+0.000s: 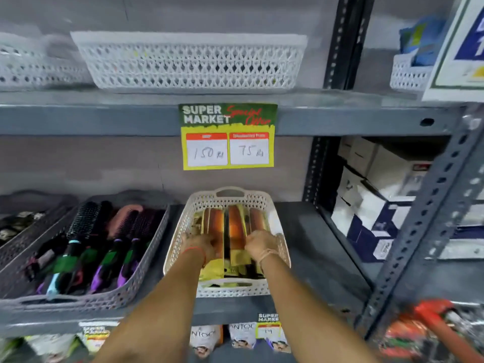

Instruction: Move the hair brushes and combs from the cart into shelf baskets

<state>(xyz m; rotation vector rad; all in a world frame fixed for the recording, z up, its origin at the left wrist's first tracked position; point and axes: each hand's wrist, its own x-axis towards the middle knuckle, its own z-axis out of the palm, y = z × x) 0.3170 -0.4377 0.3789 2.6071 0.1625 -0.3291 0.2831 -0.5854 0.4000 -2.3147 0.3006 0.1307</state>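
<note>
While the grey basket (86, 258) at lower left already holds a row of brushes (104, 244), your left hand (201, 244) and right hand (259, 244) clamp packaged combs (235, 226) inside the white basket (227, 197) at centre; the cart (432, 323), lower right, looks not yet emptied.

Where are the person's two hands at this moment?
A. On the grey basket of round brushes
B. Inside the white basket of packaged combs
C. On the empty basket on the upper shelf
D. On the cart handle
B: the left hand and the right hand both rest on the packaged combs inside the white basket on the middle shelf.
</note>
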